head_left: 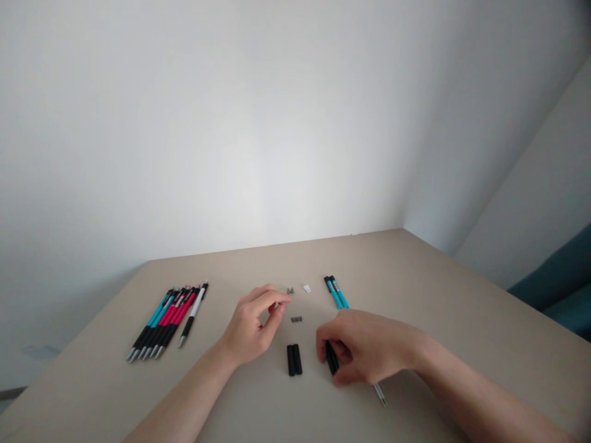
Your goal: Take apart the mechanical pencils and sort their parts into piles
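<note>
My left hand (253,323) hovers above the middle of the table, thumb and fingertips pinched together; anything between them is too small to make out. Just beyond those fingertips lie a few tiny metal parts (290,290) and small white pieces (307,288). Small springs (296,319) rest to the right of this hand. My right hand (364,347) is closed around a black pen part (331,358), its fingers partly covering it. Two black pen grips (294,360) lie side by side between the hands. Thin pen refills (380,394) stick out below my right hand.
Two blue pen barrels (337,292) lie beyond my right hand. On the left, blue and red pens (161,323) lie in a row, with a white pen (194,314) beside them. A wall (277,154) borders the table (249,264); teal fabric (563,283) hangs at right.
</note>
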`<state>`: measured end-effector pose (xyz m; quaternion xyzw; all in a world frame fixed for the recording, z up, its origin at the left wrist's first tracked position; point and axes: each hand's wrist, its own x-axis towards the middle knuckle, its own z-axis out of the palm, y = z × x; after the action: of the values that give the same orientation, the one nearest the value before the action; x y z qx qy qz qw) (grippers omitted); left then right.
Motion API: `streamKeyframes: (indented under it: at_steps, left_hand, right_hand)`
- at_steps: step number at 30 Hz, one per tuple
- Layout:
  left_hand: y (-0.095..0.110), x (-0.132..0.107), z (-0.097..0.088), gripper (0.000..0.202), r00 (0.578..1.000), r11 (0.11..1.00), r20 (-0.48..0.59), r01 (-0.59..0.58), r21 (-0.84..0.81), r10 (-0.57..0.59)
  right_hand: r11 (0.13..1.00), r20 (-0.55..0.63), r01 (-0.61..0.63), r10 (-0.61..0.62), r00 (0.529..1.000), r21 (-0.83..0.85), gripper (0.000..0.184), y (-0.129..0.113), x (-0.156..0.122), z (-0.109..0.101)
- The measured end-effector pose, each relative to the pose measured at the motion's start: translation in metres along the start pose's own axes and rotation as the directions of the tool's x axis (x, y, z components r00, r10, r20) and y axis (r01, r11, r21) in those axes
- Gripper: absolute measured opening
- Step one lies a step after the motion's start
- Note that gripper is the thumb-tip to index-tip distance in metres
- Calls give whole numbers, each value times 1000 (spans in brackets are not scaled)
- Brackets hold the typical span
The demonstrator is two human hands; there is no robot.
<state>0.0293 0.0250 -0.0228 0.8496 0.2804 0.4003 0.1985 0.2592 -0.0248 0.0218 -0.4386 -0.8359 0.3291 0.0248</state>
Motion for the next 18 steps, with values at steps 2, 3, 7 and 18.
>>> streamKeyframes:
  at_steps: [2,3,7,18]
  left_hand:
    - [0,0,0,16,1000,1000,2,1,-2,-1]
    - [0,0,0,16,1000,1000,3,3,-1,-3]
    - [0,1,0,16,1000,1000,0,5,1,-5]
    - [-17,2,0,19,938,904,-181,336,264,-296]
  right_hand:
    - [1000,-13,5,-5,1000,9,26,1,0,0]
    - [1000,-17,9,-9,1000,12,26,1,0,0]
    - [1000,-16,23,-22,1000,13,27,1,-1,0]
    - [997,-392,31,-3,920,64,13,6,11,-1]
